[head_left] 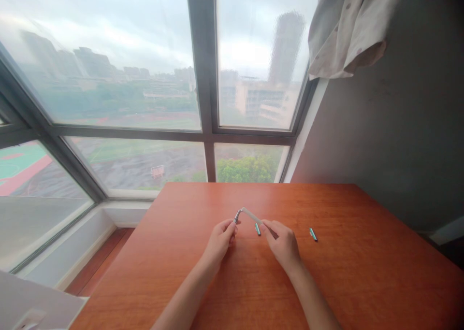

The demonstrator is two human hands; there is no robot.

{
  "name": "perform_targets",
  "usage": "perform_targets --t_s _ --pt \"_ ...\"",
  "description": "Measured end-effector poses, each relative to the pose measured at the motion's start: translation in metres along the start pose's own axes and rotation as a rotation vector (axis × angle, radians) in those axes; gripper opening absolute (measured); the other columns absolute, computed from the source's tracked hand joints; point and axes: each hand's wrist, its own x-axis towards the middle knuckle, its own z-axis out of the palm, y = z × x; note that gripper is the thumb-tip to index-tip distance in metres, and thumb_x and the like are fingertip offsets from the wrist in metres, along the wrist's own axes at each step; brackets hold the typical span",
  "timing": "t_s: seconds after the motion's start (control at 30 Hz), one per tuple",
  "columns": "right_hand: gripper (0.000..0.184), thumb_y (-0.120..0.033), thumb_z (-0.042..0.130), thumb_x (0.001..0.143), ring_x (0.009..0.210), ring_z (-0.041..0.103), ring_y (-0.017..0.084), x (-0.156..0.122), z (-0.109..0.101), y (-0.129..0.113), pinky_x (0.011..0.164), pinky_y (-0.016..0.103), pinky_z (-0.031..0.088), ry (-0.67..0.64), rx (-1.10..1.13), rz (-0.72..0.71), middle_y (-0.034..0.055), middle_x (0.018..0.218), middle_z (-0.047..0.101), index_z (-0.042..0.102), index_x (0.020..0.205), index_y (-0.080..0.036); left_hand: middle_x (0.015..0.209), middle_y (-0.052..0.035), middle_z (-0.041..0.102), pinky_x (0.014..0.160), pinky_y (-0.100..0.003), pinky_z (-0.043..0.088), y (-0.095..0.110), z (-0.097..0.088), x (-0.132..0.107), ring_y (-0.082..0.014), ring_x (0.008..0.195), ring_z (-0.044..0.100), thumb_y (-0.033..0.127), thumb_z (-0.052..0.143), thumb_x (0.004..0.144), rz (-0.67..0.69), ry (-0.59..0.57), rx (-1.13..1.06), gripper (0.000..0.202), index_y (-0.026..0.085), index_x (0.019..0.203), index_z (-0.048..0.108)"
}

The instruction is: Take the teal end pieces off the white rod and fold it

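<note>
My left hand (222, 238) is closed on a small silver metal tool with a bent neck (237, 216), held above the table. Most of that tool is hidden by the fingers. Between the fingertips of my right hand (282, 240) is a pale, flat, narrow strip (251, 215), slanting up to the left. Its far end meets or overlaps the tip of the metal tool; which of the two I cannot tell. Just under the strip lies a small teal-and-black piece (257, 229), like a razor cartridge. A similar teal-and-black piece (313, 234) rests farther right, apart from both hands.
A reddish-brown wooden table (362, 272) spreads beneath both hands. Large windows with a grey frame (208, 78) rise behind its far edge. A light garment (344, 35) hangs at the upper right, in front of a grey wall (395, 127).
</note>
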Motion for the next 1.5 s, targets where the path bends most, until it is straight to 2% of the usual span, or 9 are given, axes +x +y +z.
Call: perform_targets --t_s 0.27,0.77,1.27,1.5 --pt "0.030 -0.037 0.048 0.092 0.072 0.066 0.019 0.0008 -0.0015 0.0022 0.068 0.024 0.050 0.040 -0.011 0.019 0.0061 0.080 0.072 0.075 0.093 -0.024 0.063 0.0046 0.048 0.041 -0.019 0.021 0.0005 -0.0004 -0.0017 -0.0057 0.045 0.035 0.050 0.066 0.069 0.010 0.004 -0.003 0.041 0.013 0.088 0.066" --pt "0.030 -0.036 0.048 0.092 0.067 0.066 0.017 0.0008 0.0012 0.0005 0.065 0.023 0.050 -0.012 0.059 0.002 0.0040 0.076 0.072 0.075 0.092 -0.024 0.060 0.0049 0.048 0.043 -0.019 0.020 0.0002 -0.0003 0.0003 -0.0056 0.043 0.034 0.046 0.066 0.069 0.000 -0.001 0.015 0.035 0.014 0.084 0.067" --pt "0.028 -0.037 0.049 0.091 0.070 0.067 0.018 0.0001 -0.0012 0.0020 0.067 0.024 0.049 0.037 -0.033 0.042 0.0048 0.079 0.072 0.075 0.092 -0.025 0.061 0.0045 0.048 0.043 -0.019 0.018 0.0021 -0.0017 -0.0016 -0.0055 0.045 0.034 0.045 0.065 0.070 0.000 0.020 -0.005 0.036 0.014 0.086 0.066" --pt "0.030 -0.035 0.047 0.092 0.071 0.067 0.018 0.0007 0.0005 -0.0017 0.069 0.024 0.050 -0.001 0.083 0.014 0.0058 0.081 0.073 0.075 0.092 -0.022 0.061 0.0049 0.048 0.043 -0.019 0.020 0.0017 0.0006 -0.0015 -0.0056 0.044 0.034 0.049 0.065 0.068 -0.006 0.006 0.025 0.040 0.014 0.086 0.066"
